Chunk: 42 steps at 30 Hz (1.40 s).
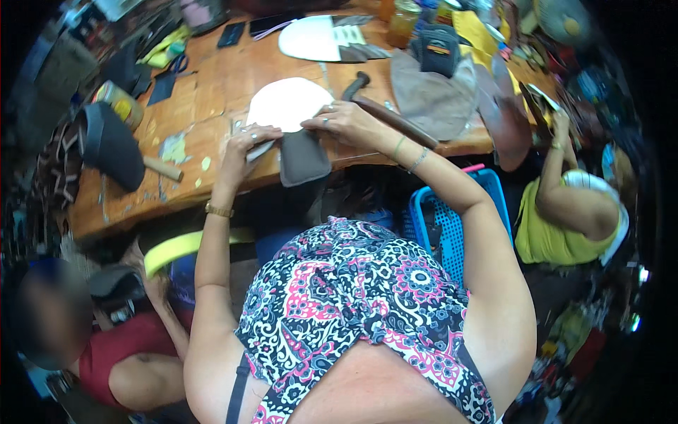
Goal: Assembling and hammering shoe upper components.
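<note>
A flat white piece with a rounded end (286, 102) lies at the front of the wooden table, with a dark grey flap (305, 159) hanging from it over the edge. My left hand (256, 138) is closed at the left side where white meets grey; a pale grey edge shows under its fingers. My right hand (345, 121) pinches the right side of that join between thumb and fingers. Just beyond my right hand lies a hammer (392, 119) with a dark head and brown handle. The fingertips' undersides are hidden.
Stacked white pieces with straps (311, 39) lie farther back. Grey sheets (434, 92) and a black pouch-like item (436, 51) are to the right. A blue basket (498, 205) stands below the edge. Co-workers sit left, near a yellow band (173, 249), and right, in a yellow-green top (547, 219).
</note>
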Tool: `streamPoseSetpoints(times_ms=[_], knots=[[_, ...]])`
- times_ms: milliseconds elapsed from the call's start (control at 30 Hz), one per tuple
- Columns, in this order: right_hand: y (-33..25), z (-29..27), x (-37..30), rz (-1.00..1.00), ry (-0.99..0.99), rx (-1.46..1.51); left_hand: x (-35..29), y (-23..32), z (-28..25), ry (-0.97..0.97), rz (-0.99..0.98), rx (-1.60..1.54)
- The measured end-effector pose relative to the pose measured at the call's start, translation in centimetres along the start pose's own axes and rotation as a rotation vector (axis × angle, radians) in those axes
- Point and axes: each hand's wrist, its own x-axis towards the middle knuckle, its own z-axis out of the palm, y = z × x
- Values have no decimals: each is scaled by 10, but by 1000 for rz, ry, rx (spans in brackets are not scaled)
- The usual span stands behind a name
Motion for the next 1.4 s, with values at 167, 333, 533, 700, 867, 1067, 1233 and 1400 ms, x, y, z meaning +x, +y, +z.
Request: streamPoseSetpoints(times_ms=[167,333,533,700,867,1067,1233,1400], knots=[[-25,-11,-5,171,5,173,-10,5,-3,-103,2,127],[-45,-27,-1,218,-36,131,-13,53,-14,-216,63,466],[-51,-27,-11,259,-8,154,-26,70,20,-188,21,430],[-43,-61,-42,555,342,-102,-24,71,36,-101,0,449],[-47,-54,-88,825,64,-434,-23,67,39,-68,23,447],[-58,-105,-55,875,222,-158,-23,69,40,-36,24,450],[-85,-97,-33,603,829,236,-25,71,43,-21,6,441],[-100,-51,-35,830,62,209,-26,72,45,-15,8,455]])
